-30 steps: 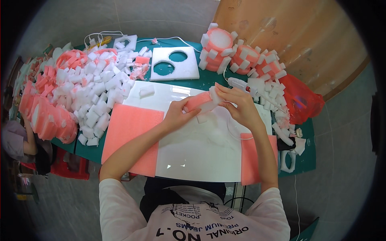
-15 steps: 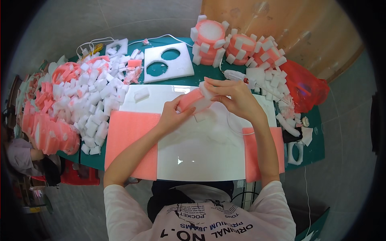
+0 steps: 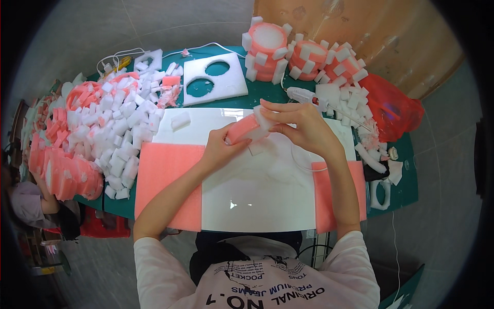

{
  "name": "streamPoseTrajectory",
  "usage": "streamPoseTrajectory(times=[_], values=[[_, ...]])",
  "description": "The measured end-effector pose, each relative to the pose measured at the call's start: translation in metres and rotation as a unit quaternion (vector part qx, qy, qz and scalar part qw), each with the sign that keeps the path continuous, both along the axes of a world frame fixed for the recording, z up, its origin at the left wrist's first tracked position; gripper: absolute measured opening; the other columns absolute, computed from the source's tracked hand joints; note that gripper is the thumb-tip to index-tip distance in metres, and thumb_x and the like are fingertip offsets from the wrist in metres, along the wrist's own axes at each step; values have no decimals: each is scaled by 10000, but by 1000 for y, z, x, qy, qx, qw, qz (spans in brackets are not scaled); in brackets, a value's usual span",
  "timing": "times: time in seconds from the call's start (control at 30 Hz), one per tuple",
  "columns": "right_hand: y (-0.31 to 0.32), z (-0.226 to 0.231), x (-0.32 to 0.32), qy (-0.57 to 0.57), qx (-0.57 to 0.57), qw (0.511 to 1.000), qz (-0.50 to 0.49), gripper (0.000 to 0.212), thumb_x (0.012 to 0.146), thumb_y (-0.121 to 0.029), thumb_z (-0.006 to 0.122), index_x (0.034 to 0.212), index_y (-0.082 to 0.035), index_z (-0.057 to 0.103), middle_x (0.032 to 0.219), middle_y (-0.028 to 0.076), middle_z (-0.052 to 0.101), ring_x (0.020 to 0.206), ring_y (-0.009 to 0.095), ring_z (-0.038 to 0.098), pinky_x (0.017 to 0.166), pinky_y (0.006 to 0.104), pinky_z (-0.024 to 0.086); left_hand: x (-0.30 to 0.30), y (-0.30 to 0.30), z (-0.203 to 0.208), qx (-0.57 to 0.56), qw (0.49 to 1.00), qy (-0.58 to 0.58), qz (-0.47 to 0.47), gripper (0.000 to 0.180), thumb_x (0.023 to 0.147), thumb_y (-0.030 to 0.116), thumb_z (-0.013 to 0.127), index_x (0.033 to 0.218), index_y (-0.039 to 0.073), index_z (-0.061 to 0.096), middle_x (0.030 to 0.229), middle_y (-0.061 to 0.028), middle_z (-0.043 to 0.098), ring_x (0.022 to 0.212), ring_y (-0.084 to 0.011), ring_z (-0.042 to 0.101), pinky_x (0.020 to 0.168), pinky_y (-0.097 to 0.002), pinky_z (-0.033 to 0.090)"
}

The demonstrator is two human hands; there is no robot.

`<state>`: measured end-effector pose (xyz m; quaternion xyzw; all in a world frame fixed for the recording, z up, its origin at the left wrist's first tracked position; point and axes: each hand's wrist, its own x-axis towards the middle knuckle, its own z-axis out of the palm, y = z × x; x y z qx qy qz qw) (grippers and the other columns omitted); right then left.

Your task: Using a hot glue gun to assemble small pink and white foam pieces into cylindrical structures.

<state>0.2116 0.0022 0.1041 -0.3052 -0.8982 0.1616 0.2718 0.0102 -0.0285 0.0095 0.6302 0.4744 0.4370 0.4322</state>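
Observation:
Above the glossy white board, my left hand grips a round pink-and-white foam disc by its lower left side. My right hand pinches a small white foam block against the disc's upper right edge, fingers on top and thumb below. A small pale piece lies on the board under the disc. Another white foam block rests near the board's upper left. Just beyond my right hand lies a white glue gun.
Pink foam sheets flank the board. At left are heaped white foam blocks and stacked pink discs. Behind lie a white foam panel with two holes and block-edged foam discs. A red plastic bag sits right. Another person is at far left.
Both hands keep nearly the same grip on the disc and block. The whole view has shifted very slightly.

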Motion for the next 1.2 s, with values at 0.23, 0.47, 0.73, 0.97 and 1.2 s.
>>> streamPoseTrajectory(times=[0.23, 0.47, 0.73, 0.97, 1.2], values=[[-1, -1, 1, 13, -5, 1000, 0, 342, 695, -67, 652, 1032, -98, 605, 1122, 57, 567, 773, 245, 617, 680, 275, 467, 1, -1, 1, -11, 1000, 10, 0, 383, 706, 175, 660, 1026, -15, 571, 838, -91, 640, 736, -124, 589, 669, -255, 459], [-2, 1, 2, 11, -16, 1000, 0, 339, 688, -66, 658, 1022, -96, 611, 1121, 60, 568, 801, 240, 617, 689, 271, 472, 2, 0, 0, 0, 1000, 16, 8, 372, 703, 178, 657, 1012, -14, 581, 821, -95, 641, 717, -124, 588, 662, -253, 457], [-4, 1, 3, -3, -29, 1000, -10, 359, 685, -70, 664, 1037, -109, 608, 1121, 62, 567, 881, 244, 608, 729, 271, 472, 1, -2, 0, 7, 1000, 23, 5, 369, 704, 175, 653, 1015, -12, 583, 806, -92, 643, 708, -122, 589, 656, -253, 458], [-4, 2, 3, -6, -33, 999, -11, 347, 685, -78, 663, 1028, -104, 611, 1121, 60, 567, 877, 247, 608, 738, 265, 469, 1, -1, -1, 20, 999, 32, 5, 365, 713, 183, 657, 1016, -7, 583, 805, -99, 644, 705, -131, 595, 650, -258, 459], [-2, -4, 4, 23, 0, 1000, 9, 280, 700, -72, 633, 979, -80, 615, 1108, 91, 568, 722, 260, 611, 650, 289, 470, 1, 0, -2, 16, 999, 30, 1, 359, 719, 183, 656, 1012, -11, 581, 805, -100, 644, 708, -134, 596, 651, -259, 458]])
